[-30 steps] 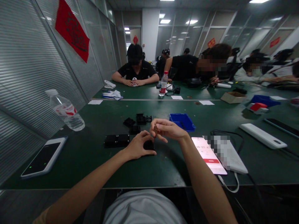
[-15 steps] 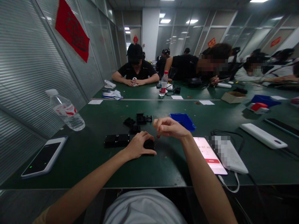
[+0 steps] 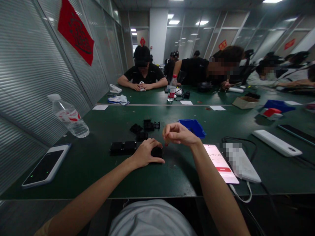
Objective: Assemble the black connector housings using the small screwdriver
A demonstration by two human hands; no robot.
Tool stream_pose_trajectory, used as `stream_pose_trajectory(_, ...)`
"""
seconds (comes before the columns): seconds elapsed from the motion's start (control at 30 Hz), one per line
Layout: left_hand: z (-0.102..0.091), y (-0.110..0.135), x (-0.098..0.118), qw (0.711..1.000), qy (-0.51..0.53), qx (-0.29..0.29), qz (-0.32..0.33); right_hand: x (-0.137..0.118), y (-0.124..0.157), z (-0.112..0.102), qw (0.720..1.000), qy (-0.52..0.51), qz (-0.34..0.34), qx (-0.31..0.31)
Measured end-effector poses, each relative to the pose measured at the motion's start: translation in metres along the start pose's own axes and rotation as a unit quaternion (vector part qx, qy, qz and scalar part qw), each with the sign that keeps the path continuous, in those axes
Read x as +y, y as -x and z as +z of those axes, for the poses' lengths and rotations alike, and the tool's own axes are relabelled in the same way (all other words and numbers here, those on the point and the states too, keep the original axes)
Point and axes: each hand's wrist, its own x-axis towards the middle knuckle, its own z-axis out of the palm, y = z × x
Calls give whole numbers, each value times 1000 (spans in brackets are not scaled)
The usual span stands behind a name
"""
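My left hand (image 3: 147,153) lies over the right end of a row of black glossy box-like pieces (image 3: 123,147), its thumb and fingers round a black block (image 3: 157,151). The fingers partly cover that block. Just above and right of it, my right hand (image 3: 180,133) hangs over the table with curled fingertips pressed together. Whatever may be between those fingertips is too small or hidden to make out. Beyond my left hand lie loose black plastic parts (image 3: 149,125), with another dark piece (image 3: 142,136) close to the fingers.
Behind my right hand sits a blue tray (image 3: 199,127). A lit phone (image 3: 222,168) and a white power bank (image 3: 243,164) with cables lie right. Left are another phone (image 3: 46,167) and a water bottle (image 3: 70,116). Across the green table (image 3: 98,183) people sit working.
Very little differs. The fingers of my right hand have shifted slightly, while my left hand and the black block stay in place.
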Motion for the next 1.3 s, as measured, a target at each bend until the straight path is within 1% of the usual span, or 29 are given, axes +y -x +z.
stream_pose_trajectory(0.1,0,1,-1,1000,2,0,3,-1,1,0,1000,2,18,1)
stream_pose_trajectory(0.23,0,1,-1,1000,5,-3,-4,-3,3,1,999,-9,31,-33)
stream_pose_trajectory(0.3,-1,1,0,1000,2,-1,-5,-4,3,3,998,-20,35,-40)
stream_pose_trajectory(0.43,-1,2,3,1000,4,7,3,-3,1,9,998,-38,33,-29)
stream_pose_trajectory(0.6,0,4,5,999,18,39,31,-1,-2,13,999,-12,19,-22)
stream_pose_trajectory(0.73,2,4,4,997,27,51,45,0,-1,11,1000,4,12,-26)
stream_pose_trajectory(0.87,4,3,3,997,29,54,45,2,0,6,1000,25,-5,-12)
stream_pose_trajectory(1.03,3,3,4,996,40,63,57,3,0,3,999,37,4,-13)
stream_pose_trajectory(1.3,1,3,12,996,45,44,61,-3,2,4,999,-27,36,-32)
